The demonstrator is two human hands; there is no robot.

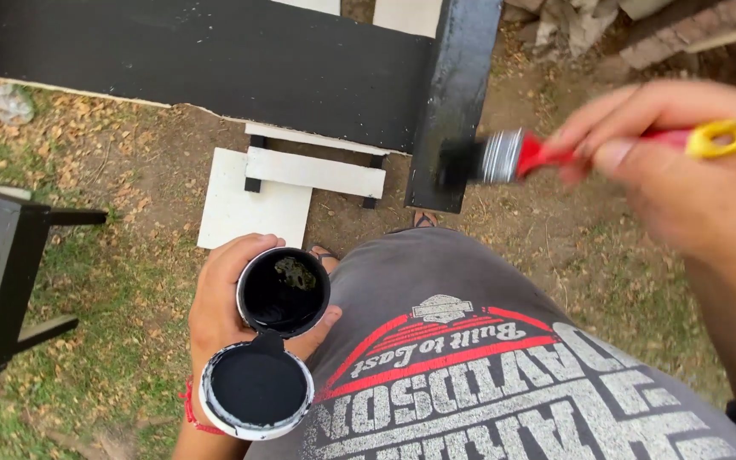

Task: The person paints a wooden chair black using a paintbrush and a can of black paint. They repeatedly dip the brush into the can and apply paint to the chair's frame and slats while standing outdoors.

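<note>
Left hand (223, 307) grips paint tin (283, 292); right hand (683, 170) holds brush (504, 157) at board edge (453, 102).

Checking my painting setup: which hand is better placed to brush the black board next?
Right, likely: the right hand holds the brush at the board; the left hand holds the paint can.

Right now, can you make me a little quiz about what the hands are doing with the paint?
1. True or false: the brush bristles are black.
2. Which hand holds the can? A) left hand B) right hand
3. Fill in: the lid hangs open, and its inside is coated in ____ paint.

Key: 1 true. 2 A. 3 black.
</note>
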